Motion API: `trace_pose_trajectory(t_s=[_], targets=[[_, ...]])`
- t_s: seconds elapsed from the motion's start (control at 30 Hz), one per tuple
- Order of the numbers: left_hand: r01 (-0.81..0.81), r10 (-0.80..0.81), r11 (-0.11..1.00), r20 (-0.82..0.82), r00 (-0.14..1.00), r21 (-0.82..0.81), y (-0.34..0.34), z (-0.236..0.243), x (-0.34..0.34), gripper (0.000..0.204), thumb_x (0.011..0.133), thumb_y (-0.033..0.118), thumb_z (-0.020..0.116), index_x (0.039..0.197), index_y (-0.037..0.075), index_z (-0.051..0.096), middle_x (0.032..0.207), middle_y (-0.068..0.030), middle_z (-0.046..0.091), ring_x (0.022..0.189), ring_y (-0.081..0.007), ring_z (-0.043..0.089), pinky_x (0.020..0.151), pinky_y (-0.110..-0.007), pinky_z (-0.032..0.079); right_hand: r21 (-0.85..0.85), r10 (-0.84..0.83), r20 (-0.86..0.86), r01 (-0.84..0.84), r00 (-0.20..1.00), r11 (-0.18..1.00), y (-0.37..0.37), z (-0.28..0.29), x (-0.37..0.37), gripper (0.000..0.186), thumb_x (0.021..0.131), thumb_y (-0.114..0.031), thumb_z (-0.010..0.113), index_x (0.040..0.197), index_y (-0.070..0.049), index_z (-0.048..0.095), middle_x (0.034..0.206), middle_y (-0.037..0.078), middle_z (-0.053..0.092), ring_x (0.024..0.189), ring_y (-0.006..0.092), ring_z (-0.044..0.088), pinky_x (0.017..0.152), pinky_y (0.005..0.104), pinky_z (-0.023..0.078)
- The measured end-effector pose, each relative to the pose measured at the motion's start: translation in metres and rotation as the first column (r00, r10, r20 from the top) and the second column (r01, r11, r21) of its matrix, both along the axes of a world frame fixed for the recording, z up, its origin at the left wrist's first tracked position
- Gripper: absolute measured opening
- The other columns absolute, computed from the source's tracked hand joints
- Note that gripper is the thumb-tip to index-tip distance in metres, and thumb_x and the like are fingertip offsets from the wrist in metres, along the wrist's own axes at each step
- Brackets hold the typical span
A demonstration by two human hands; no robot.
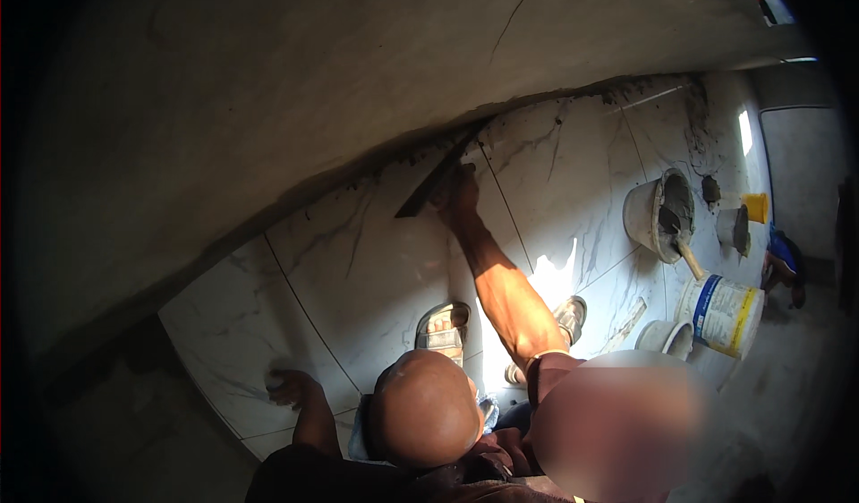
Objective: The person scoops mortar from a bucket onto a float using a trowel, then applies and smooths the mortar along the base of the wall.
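While the right hand (458,190) grips a dark scraper (436,181), fingers closed round its handle, the blade sits right in the joint where the marble-look floor tiles (376,270) meet the grey wall (268,82). Dark grit shows all along that joint on both sides of the scraper, so I judge the clean-up well short of done. Far from the scraper, the left hand (291,385) presses flat and open on the tiles, holding nothing.
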State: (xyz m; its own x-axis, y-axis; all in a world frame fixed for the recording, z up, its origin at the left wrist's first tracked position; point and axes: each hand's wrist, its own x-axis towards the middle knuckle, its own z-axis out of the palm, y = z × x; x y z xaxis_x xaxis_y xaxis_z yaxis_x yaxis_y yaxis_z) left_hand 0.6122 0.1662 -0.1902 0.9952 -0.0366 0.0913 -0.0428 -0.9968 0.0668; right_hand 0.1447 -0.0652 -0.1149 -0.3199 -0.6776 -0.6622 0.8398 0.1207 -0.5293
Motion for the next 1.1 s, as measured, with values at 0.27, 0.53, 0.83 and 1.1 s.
trace_pose_trajectory(t_s=[0.27, 0.53, 0.83, 1.1], targets=[[-0.022, 0.021, 1.0, 0.08, 0.997, 0.02, 0.001, 0.001, 0.026, 0.066, 0.087, 0.064, 0.039, 0.135, 0.019, 0.036, 0.145, -0.0045, 0.033, 0.133, -0.0291, 0.032, 0.1, -0.062, 0.027, 0.081, 0.08, 0.122, -0.09, 0.989, 0.993, 0.045, 0.025, 0.084, 0.031, 0.096, -0.039, 0.034, 0.08, -0.019, 0.052, 0.051, -0.004, 0.039, 0.04, 0.013, 0.038, 0.038, 0.0283, 0.03], [-0.016, 0.008, 0.998, 0.136, 0.991, 0.059, 0.005, 0.003, 0.031, 0.066, 0.087, 0.064, 0.037, 0.135, 0.017, 0.038, 0.143, -0.0058, 0.035, 0.131, -0.0286, 0.036, 0.098, -0.062, 0.029, 0.039, 0.145, 0.0, -0.145, 0.989, 0.989, -0.004, 0.026, 0.006, 0.035, 0.095, -0.037, 0.033, 0.067, -0.021, 0.046, 0.049, -0.005, 0.039, 0.038, 0.0105, 0.036, 0.036, 0.0263, 0.028], [-0.015, 0.011, 0.999, 0.128, 0.992, 0.034, 0.01, -0.004, 0.038, 0.068, 0.086, 0.066, 0.038, 0.135, 0.019, 0.039, 0.141, -0.0041, 0.04, 0.129, -0.0289, 0.039, 0.099, -0.061, 0.03, 0.146, 0.232, 0.146, -0.253, 0.962, 0.956, 0.064, 0.026, 0.113, 0.034, 0.094, -0.042, 0.038, 0.071, -0.021, 0.051, 0.049, -0.006, 0.04, 0.038, 0.0109, 0.037, 0.036, 0.0263, 0.032], [0.021, -0.022, 1.0, 0.162, 0.987, 0.008, 0.009, -0.013, 0.036, 0.066, 0.086, 0.065, 0.042, 0.132, 0.017, 0.042, 0.142, -0.0057, 0.038, 0.127, -0.0319, 0.041, 0.096, -0.063, 0.031, -0.229, 0.256, 0.079, -0.232, 0.964, 0.945, -0.001, 0.034, -0.016, 0.033, 0.095, -0.029, 0.031, 0.065, -0.021, 0.043, 0.05, -0.006, 0.037, 0.039, 0.0095, 0.036, 0.036, 0.0246, 0.03]])
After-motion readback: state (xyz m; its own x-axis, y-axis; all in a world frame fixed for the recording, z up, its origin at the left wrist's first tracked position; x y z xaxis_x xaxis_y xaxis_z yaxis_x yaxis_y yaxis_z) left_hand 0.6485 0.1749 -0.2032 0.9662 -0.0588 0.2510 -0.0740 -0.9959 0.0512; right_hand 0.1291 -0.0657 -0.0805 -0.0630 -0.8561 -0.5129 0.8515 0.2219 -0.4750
